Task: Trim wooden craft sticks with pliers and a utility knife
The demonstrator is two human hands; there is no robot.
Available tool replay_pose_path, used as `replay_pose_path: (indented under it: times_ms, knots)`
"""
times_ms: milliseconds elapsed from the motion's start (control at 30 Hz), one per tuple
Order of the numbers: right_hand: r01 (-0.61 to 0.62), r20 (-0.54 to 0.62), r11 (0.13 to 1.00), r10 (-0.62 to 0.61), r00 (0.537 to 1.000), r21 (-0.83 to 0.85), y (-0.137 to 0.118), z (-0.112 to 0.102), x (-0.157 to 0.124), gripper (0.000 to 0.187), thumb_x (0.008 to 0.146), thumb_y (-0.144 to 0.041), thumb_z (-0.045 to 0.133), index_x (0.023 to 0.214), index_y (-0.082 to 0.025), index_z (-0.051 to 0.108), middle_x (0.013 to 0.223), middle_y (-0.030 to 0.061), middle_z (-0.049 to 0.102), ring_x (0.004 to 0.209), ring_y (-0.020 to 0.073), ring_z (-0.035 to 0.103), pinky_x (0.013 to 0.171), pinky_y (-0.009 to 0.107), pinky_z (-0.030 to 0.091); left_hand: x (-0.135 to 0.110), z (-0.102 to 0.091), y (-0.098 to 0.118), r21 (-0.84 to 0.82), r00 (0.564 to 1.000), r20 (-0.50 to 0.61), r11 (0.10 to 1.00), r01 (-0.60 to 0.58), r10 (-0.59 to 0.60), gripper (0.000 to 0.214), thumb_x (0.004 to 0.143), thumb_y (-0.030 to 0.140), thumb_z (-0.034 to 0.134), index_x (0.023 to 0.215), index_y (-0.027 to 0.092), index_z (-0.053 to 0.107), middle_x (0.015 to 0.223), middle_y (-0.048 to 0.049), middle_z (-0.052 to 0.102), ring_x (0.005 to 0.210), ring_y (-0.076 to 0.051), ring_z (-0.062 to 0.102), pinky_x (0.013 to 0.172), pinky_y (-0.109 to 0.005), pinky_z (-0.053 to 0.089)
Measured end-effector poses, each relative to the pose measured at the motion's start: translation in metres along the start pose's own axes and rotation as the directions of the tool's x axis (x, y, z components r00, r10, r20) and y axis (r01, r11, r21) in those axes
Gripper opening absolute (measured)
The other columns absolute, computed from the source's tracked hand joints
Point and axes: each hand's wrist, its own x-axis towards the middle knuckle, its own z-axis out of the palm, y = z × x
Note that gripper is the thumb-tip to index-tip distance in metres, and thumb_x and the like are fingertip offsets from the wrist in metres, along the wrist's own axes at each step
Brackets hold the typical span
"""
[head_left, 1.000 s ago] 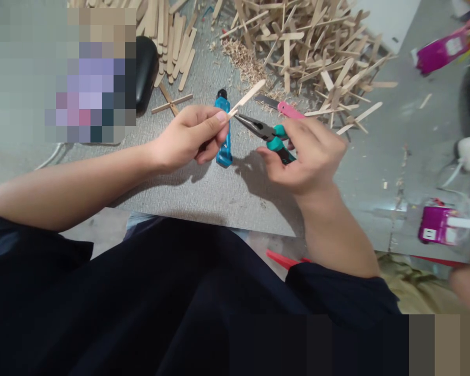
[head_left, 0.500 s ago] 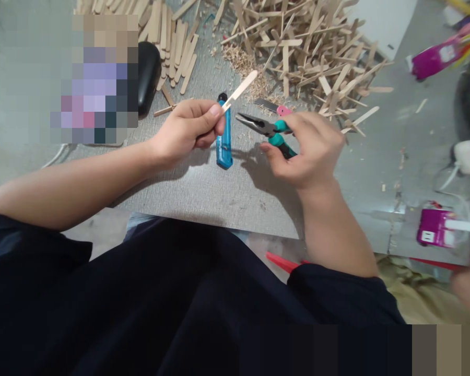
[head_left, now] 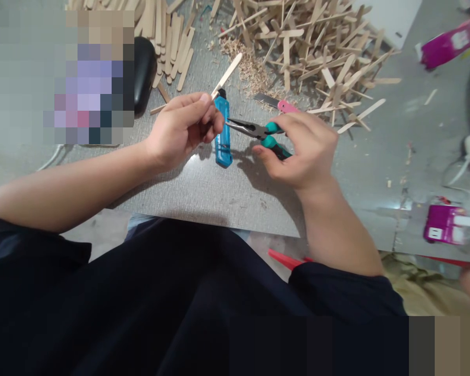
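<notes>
1. L hand (head_left: 186, 125), ctr of frame, was pinching a notched stick (head_left: 229, 73) btwn thumb & fingers; free end angled up-right.
2. R hand (head_left: 311, 149), R of ctr, gripped teal-and-black pliers (head_left: 258, 130); nose pointed L, tips right by L hand's fingertips. Couldn't tell if touching.
3. Blue tool (head_left: 223, 136) lay on grey desk (head_left: 250, 203) btwn the hands, partly behind plier tips.
4. Desk's front edge ran below both hands, nr the dark shirt (head_left: 203, 271); a strip of bare surface btwn blue tool & edge gave room down-frame.
5. Upper ctr to upper R: stick heap (head_left: 317, 47) w/ shavings (head_left: 250, 68) along its L side, so room up-frame was tight.
6. Pink-handled blade (head_left: 286, 106) lay just above R hand.
7. Upper L: loose sticks (head_left: 172, 42) nr black case (head_left: 144, 75), both above L hand.
</notes>
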Motion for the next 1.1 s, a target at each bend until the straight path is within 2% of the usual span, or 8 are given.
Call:
replay_pose_path:
  times_ms: [100,200,300,367,533,667,867,1100]
  knots:
    - [0.031,-0.061,0.998,-0.027,0.998,0.055,0.003,0.003,-0.001,0.059,0.095,-0.086,0.074,0.123,-0.034,0.08,0.122,0.0141,0.086,0.118,0.0404,0.076,0.107,0.06,0.059,0.003,-0.008,-0.004,0.036,0.999,0.049,0.999,-0.024,0.022,0.048,0.116,0.031,0.058,0.069,0.022,0.053,0.077,-0.0056,0.068,0.065,-0.012,0.059,0.067,-0.025,0.048]
    - [-0.01,-0.038,0.996,0.013,0.999,0.093,0.001,0.0,0.0,0.056,0.094,-0.085,0.076,0.122,-0.036,0.078,0.125,0.0133,0.085,0.121,0.0411,0.074,0.107,0.061,0.057,0.005,-0.014,-0.005,0.132,0.999,0.048,0.991,-0.013,0.007,0.046,0.114,0.041,0.064,0.074,0.024,0.049,0.084,-0.0051,0.068,0.071,-0.012,0.061,0.074,-0.027,0.052]
    - [-0.065,0.013,0.981,0.064,0.998,0.185,-0.003,-0.005,0.002,0.045,0.097,-0.078,0.077,0.121,-0.04,0.078,0.126,0.0111,0.084,0.124,0.0407,0.071,0.11,0.062,0.055,0.005,-0.015,-0.003,0.166,0.998,0.058,0.986,0.002,-0.012,0.045,0.112,0.041,0.061,0.072,0.024,0.046,0.076,-0.002,0.058,0.064,-0.011,0.051,0.066,-0.028,0.043]
    - [-0.086,0.021,0.959,0.084,0.996,0.271,-0.006,-0.006,0.004,0.044,0.095,-0.077,0.082,0.116,-0.04,0.079,0.117,0.0095,0.083,0.112,0.0368,0.071,0.103,0.059,0.056,0.003,-0.014,-0.002,0.18,0.994,0.107,0.984,-0.008,-0.011,0.044,0.108,0.039,0.06,0.069,0.024,0.046,0.069,0.0008,0.047,0.058,-0.011,0.04,0.061,-0.029,0.032]
    - [-0.078,0.029,0.888,0.072,0.997,0.452,-0.007,-0.002,0.004,0.052,0.094,-0.083,0.08,0.103,-0.032,0.084,0.092,0.0066,0.079,0.078,0.0241,0.064,0.075,0.048,0.051,-0.006,-0.008,0.002,0.418,0.963,0.212,0.875,-0.244,0.168,0.035,0.09,0.031,0.062,0.058,0.025,0.05,0.059,-0.0001,0.041,0.061,-0.014,0.034,0.065,-0.037,0.021]
    - [-0.109,0.121,0.832,0.051,0.991,0.544,-0.004,-0.002,0.002,0.058,0.093,-0.085,0.081,0.106,-0.029,0.088,0.094,0.006,0.084,0.081,0.0228,0.072,0.075,0.043,0.053,-0.011,-0.006,0.007,0.542,0.949,0.232,0.781,-0.31,0.216,0.037,0.094,0.031,0.06,0.06,0.027,0.048,0.063,-0.0009,0.04,0.066,-0.016,0.034,0.068,-0.039,0.025]
    - [-0.219,0.276,0.759,0.054,0.96,0.613,-0.006,-0.011,0.003,0.056,0.087,-0.087,0.086,0.106,-0.034,0.091,0.092,0.0045,0.084,0.077,0.0235,0.069,0.069,0.043,0.051,-0.011,-0.007,0.007,0.601,0.94,0.267,0.725,-0.335,0.213,0.041,0.1,0.023,0.06,0.061,0.028,0.048,0.062,-0.0001,0.037,0.068,-0.017,0.032,0.068,-0.039,0.028]
    - [-0.247,0.344,0.76,0.032,0.939,0.602,-0.006,-0.015,0.004,0.053,0.089,-0.083,0.088,0.103,-0.033,0.092,0.084,0.0037,0.08,0.07,0.0211,0.065,0.062,0.04,0.047,-0.005,-0.011,0.009,0.667,0.921,0.326,0.638,-0.385,0.215,0.046,0.098,0.012,0.056,0.058,0.03,0.04,0.059,0.0025,0.029,0.065,-0.016,0.027,0.069,-0.04,0.021]
